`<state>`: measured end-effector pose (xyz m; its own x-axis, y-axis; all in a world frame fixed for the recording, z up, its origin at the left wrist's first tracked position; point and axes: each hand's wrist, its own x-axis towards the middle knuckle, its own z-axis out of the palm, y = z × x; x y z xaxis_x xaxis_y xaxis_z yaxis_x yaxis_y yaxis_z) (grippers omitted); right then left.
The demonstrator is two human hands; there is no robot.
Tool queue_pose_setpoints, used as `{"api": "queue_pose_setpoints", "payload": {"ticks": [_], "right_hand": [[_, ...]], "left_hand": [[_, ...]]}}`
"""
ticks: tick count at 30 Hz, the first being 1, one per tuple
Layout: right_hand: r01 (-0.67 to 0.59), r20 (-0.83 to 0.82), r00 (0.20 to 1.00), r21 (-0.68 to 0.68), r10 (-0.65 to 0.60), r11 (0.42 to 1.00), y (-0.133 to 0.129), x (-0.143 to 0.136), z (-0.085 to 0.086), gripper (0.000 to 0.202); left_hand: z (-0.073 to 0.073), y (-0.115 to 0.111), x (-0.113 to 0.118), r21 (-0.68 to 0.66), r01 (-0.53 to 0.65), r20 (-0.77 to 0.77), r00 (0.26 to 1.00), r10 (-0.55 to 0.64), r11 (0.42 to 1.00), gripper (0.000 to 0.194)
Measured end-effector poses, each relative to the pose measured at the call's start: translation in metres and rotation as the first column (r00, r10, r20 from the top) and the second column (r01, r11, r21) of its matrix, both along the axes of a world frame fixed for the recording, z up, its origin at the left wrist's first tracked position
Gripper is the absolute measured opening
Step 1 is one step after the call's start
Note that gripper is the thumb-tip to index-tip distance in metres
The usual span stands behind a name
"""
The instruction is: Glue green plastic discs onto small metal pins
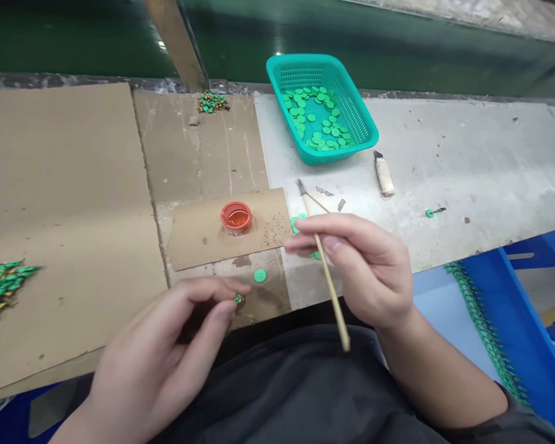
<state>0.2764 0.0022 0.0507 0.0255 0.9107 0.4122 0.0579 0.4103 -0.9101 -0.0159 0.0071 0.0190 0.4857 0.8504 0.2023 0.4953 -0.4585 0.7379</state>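
My right hand [370,265] is closed around a thin wooden paintbrush [326,271], its dark bristles pointing away from me. Green discs [298,221] lie on the table beneath those fingers, partly hidden. Curled at the table's near edge, my left hand [171,345] has thumb and forefinger around a small green piece [239,298], mostly covered by the fingertips. Just beyond them lies a single green disc [259,275] with small holes. A red-rimmed little cup [236,217] of reddish liquid stands on a cardboard strip [194,237] between and beyond my hands.
A teal basket [367,132] holds many green discs. Green-and-gold pieces form piles at left [4,287] and at back [213,102]. A whitish wrapped tool [383,176], a thin stick [318,201] and a green disc with a dark stem [430,213] lie rightward. A blue crate [527,333] stands below.
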Motion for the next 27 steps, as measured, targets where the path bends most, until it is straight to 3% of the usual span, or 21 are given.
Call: {"api": "queue_pose_setpoints", "payload": {"ticks": [2,5,8,11,18,27], "right_hand": [[-0.006,-0.038,0.999,-0.012,0.006,1.000,0.008,-0.001,0.005,0.029],[0.091,-0.014,0.996,-0.002,-0.091,0.996,0.022,-0.005,0.011,0.017],[0.171,0.141,0.973,0.085,-0.182,0.982,0.038,-0.010,0.016,0.014],[0.145,0.266,0.944,0.192,-0.194,0.971,0.053,-0.019,0.019,0.015],[0.142,0.359,0.909,0.214,-0.213,0.966,0.070,-0.044,0.012,0.010],[0.114,0.449,0.871,0.208,-0.198,0.972,0.072,-0.048,0.006,0.012]], "left_hand": [[0.004,0.004,0.002,0.118,0.106,-0.018,0.994,-0.105,0.987,0.011],[0.008,0.011,0.011,0.223,0.217,-0.027,0.976,-0.216,0.950,0.012],[0.010,0.015,0.018,0.335,0.236,-0.056,0.971,-0.231,0.912,0.015],[0.007,0.014,0.018,0.431,0.222,-0.081,0.975,-0.208,0.874,0.017],[-0.002,0.003,0.011,0.505,0.189,-0.127,0.981,-0.144,0.842,0.019],[-0.008,-0.003,0.009,0.488,0.176,-0.115,0.984,-0.137,0.855,0.020]]}}
